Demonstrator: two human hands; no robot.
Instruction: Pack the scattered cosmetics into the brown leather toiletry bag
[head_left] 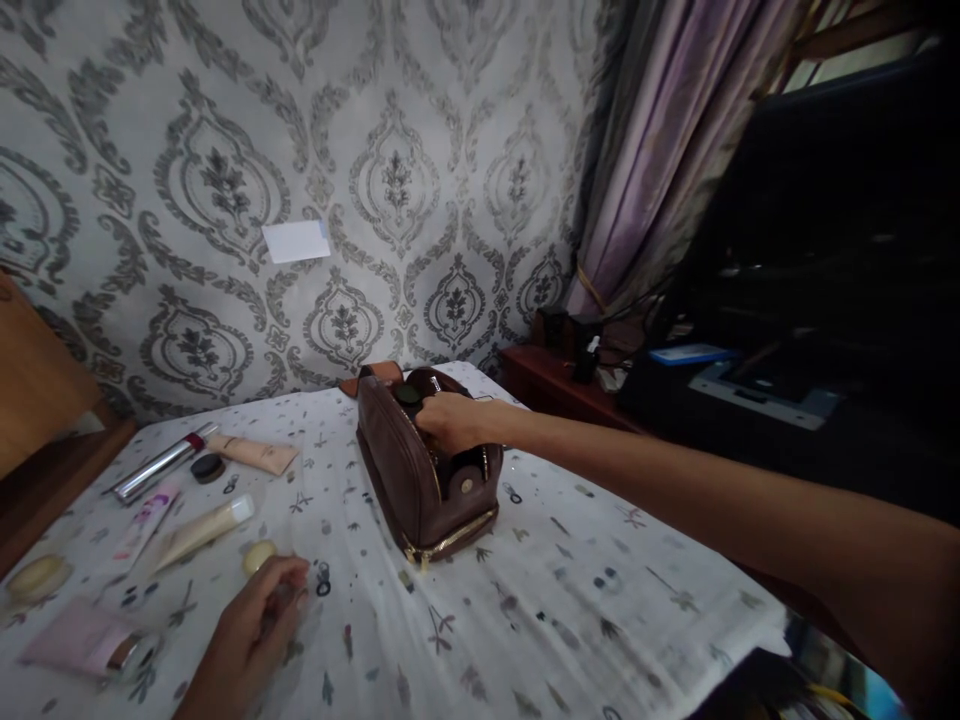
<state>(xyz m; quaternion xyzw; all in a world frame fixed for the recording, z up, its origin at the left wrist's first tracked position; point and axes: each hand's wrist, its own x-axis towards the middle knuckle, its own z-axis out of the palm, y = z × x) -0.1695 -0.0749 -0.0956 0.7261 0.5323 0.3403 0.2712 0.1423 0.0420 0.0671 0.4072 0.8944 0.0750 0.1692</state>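
Observation:
A brown leather toiletry bag (394,470) with gold zips stands unzipped on the cloth-covered table. My right hand (457,420) reaches into its opening, fingers bent and closed, the fingertips partly hidden inside. Beside those fingers, a dark round lid (407,395) shows in the bag; I cannot tell whether they touch it. Low on the left, my left hand (262,610) hovers or rests near the cloth, fingers loosely curled with a gap to the thumb and nothing visible between them. Just behind its knuckles is a small pale yellow round item (259,556).
Left on the patterned cloth (450,640) lie a beige tube (255,454), a silver tube (161,465), a small black jar (208,467), a cream tube (202,532), a white-and-pink tube (142,525), a pink tube (82,640) and a yellowish round item (39,578). Patterned wall behind.

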